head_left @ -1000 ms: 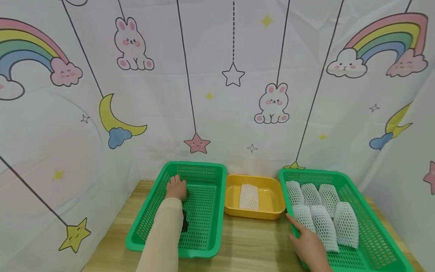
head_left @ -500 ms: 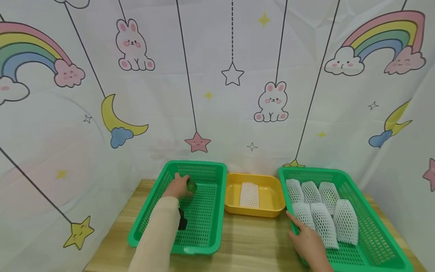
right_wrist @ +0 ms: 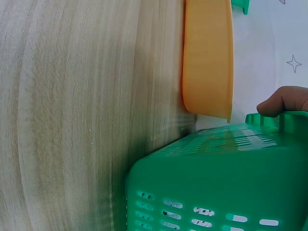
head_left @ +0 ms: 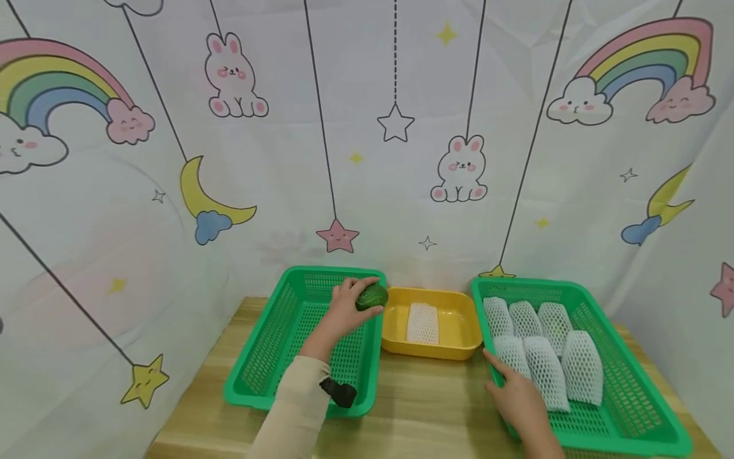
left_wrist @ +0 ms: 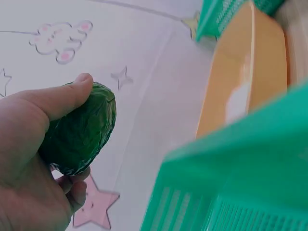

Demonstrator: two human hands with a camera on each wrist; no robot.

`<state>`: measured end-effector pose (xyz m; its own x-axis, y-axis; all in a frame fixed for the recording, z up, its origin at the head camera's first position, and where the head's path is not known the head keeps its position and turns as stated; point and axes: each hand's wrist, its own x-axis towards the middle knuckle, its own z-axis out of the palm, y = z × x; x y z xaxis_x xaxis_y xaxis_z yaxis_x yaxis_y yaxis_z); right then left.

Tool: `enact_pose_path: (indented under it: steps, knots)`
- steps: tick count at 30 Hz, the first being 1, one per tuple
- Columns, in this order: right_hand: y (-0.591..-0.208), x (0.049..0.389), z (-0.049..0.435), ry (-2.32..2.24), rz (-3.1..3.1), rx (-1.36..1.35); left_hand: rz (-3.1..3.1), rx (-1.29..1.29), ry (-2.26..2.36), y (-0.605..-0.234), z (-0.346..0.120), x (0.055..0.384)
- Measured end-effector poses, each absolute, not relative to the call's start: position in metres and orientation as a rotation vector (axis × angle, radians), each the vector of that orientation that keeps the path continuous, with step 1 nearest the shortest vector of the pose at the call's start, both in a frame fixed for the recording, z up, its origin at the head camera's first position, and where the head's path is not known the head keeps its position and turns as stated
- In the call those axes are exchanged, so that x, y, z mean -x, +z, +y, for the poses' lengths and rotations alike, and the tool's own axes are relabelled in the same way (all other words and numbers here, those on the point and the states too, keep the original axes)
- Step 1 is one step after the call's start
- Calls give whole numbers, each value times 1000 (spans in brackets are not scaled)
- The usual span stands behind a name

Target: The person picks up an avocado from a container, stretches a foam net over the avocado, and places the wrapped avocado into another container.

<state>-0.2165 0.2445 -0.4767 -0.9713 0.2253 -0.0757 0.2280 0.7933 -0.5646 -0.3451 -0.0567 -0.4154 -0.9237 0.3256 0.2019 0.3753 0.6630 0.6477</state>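
My left hand (head_left: 346,309) grips a dark green, egg-shaped fruit (head_left: 372,297), like an avocado, near the right rim of the left green basket (head_left: 375,376). In the left wrist view, its shiny, wrinkled skin shows between thumb and fingers. My right hand (head_left: 518,398) holds the left rim of the right green basket (head_left: 631,382); some of its fingers are hidden. Several white foam net sleeves (head_left: 547,373) lie in that basket, plump as if filled. Between the baskets, a flat white foam net (head_left: 423,323) lies in a yellow tray (head_left: 436,351).
Both baskets and the tray stand on a wooden table (head_left: 427,408). A white cloth (head_left: 395,210) printed with rabbits, stars and rainbows rises behind and at the sides. A black wrist camera (head_left: 339,392) is strapped on my left arm.
My left hand has lifted the green fruit from inside the left basket and carried it right, toward the yellow tray. My right hand stays on the right basket's rim.
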Motion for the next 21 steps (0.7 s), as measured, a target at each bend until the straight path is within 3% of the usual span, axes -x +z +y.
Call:
enact_pose_path:
  steps: [8,21]
  knots:
    - [-477,218,249,-917,2990,-369,-2642,782,-1307,-417,-15,310]
    - [-479,219,248,-963,2940,-370,-2638,695,-1463,-452,25,276]
